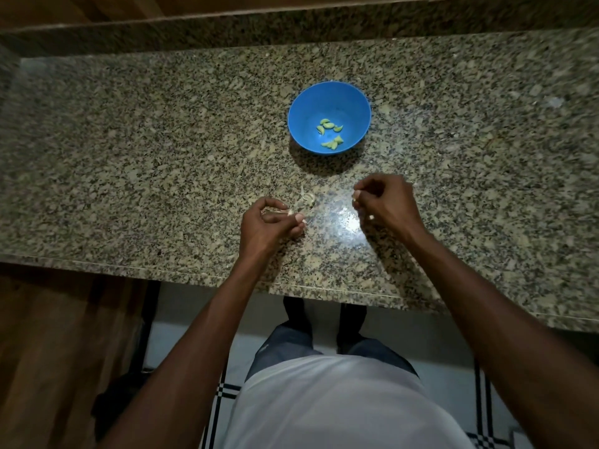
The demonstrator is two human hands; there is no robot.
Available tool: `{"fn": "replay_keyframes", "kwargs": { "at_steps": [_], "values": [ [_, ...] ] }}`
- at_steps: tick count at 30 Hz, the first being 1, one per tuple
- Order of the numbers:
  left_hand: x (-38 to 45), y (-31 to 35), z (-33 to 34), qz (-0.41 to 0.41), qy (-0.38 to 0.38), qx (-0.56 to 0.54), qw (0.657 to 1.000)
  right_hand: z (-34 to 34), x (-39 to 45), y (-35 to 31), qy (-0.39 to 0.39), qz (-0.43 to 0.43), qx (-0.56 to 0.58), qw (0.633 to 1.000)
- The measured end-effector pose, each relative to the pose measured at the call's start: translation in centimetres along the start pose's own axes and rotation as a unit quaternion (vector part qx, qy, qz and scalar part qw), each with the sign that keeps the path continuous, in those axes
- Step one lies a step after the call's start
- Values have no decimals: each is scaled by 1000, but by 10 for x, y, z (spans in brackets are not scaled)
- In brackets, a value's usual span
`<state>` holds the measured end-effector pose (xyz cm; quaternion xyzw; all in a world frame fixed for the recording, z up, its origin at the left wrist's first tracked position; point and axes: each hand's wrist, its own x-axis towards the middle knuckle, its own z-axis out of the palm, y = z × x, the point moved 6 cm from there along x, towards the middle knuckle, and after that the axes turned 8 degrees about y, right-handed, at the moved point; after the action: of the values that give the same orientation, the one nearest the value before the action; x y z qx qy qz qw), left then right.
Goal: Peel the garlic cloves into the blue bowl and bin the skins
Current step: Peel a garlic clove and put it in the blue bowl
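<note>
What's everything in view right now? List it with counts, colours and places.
bowl: one, blue, on the counter beyond the hands
cloves: about eight, pale green-yellow, peeled, in the bowl
skins: small pile, pale, on the counter between bowl and left hand
counter: one, speckled granite
floor: white tile with dark lines, below the counter edge
left hand: pinching a pale scrap
right hand: fingers curled, pinching something small and pale

We wear a plain white shirt (340, 403) that fills the lower middle of the view, with dark blue-grey trousers (285, 348) below it. Our forearms (201, 335) are bare, without sleeves, watch or rings. Dark footwear (296, 311) shows on the floor.
</note>
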<state>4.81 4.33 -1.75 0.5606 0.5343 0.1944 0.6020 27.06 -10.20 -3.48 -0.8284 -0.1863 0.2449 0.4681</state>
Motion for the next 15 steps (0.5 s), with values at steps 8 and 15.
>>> {"fn": "replay_keyframes", "kwargs": {
  "at_steps": [8,15],
  "values": [
    [16,0,-8,48,41,92,994,-6,28,-11,18,-60,-86,994],
    [31,-4,-26,138,41,186,972,38,-37,-23,8,-94,-99,991]
  ]
}}
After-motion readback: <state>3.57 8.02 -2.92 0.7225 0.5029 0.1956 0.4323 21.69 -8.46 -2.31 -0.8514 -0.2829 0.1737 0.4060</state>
